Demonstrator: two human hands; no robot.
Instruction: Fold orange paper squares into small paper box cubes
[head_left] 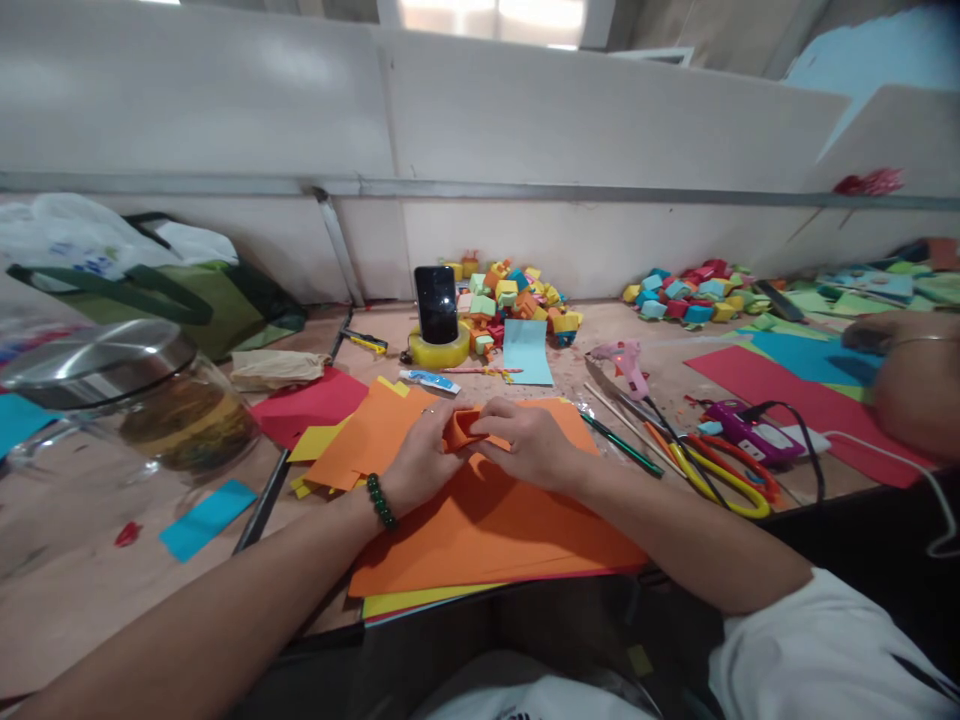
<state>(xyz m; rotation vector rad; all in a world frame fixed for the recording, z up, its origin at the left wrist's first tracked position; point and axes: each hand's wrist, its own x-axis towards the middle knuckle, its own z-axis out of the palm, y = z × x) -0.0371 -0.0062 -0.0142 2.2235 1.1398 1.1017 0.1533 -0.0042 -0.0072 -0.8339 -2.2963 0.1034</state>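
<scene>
The left hand (416, 462) and the right hand (525, 445) are meeting over a small piece of orange paper (465, 428), and both are pinching it between the fingertips, the fingers pressed together on its folded edges. The piece is sitting just above a stack of orange sheets (480, 530), which is lying on the wooden table (90, 570) directly in front of the person. A green bead bracelet (381, 502) is resting on the left wrist. Behind the hands a phone (436, 303) is standing upright in a roll of yellow tape (439, 350), and a heap of small coloured paper cubes (514, 300) is lying beside it. To the right, scissors with yellow handles (712, 475) and a pink glue gun (626, 362) are lying near. A glass jar with a metal lid (142, 400) is standing at the left. In my judgement the fold could be going crooked if the fingers are slipping, because the piece is small and is the same colour as the sheets under it; the loose sheets could also be sliding off the table edge under the forearms
</scene>
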